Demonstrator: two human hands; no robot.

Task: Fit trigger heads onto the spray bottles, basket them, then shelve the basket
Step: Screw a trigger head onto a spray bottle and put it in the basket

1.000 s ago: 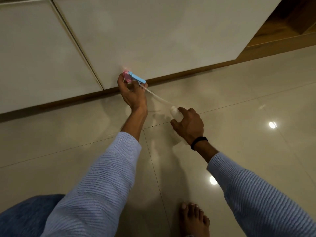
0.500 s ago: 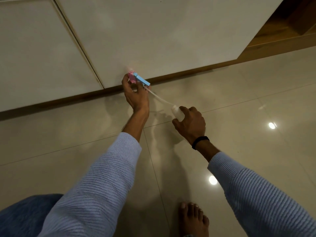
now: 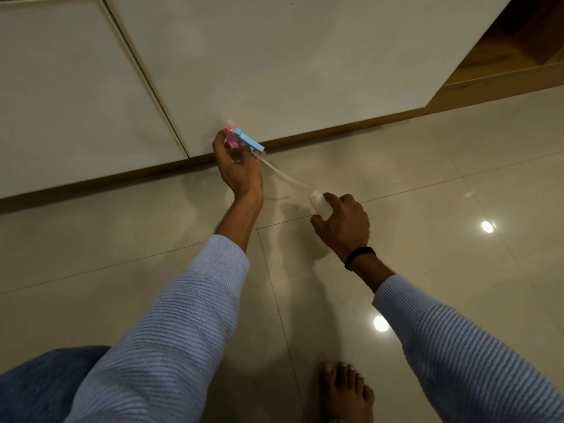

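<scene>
Trigger head point(image 3: 242, 138), blue with a pink nozzle end, sits at the top of the left hand point(image 3: 241, 172), whose fingers are curled closed around its lower part; the blue body sticks out above and to the right of the knuckles, the pink tip to the left of them. From under that grip a thin clear dip tube point(image 3: 283, 175) runs down and to the right, reaching the mouth of a small pale spray bottle point(image 3: 320, 204). Whether the tube's end is already inside the neck or only at it cannot be told. The right hand point(image 3: 345, 224) is wrapped shut around the bottle's body, so only the neck and shoulder show, poking out up and to the left of the thumb and forefinger, towards the other hand. The head itself is well apart from the bottle, held higher and to the left of it, joined only by the tube. A black wristband point(image 3: 360, 257) circles the right wrist, and both arms wear ribbed pale blue sleeves point(image 3: 183, 325). Below the hands lies glossy tiled floor point(image 3: 427, 178); beyond the left grip stand white cabinet doors point(image 3: 274, 56). A bare foot point(image 3: 345, 392) shows below the right hand.
</scene>
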